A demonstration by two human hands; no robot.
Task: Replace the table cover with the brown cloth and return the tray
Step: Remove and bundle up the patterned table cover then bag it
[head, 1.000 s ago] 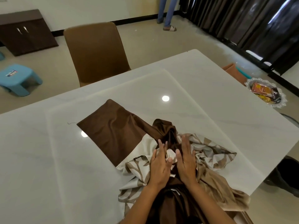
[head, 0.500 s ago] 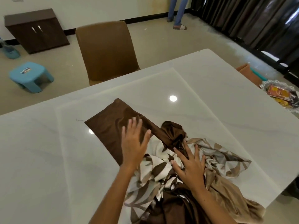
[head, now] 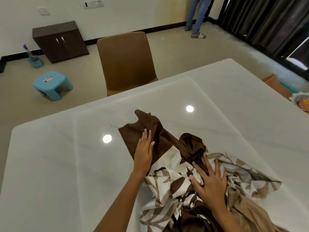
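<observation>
Though rumpled, brown cloth (head: 160, 136) beneath hands (head: 143, 151).

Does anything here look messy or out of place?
Yes. The cloth lies bunched in a crumpled heap near the table's front edge, not spread out. The tray sits off the table, at its right.
</observation>
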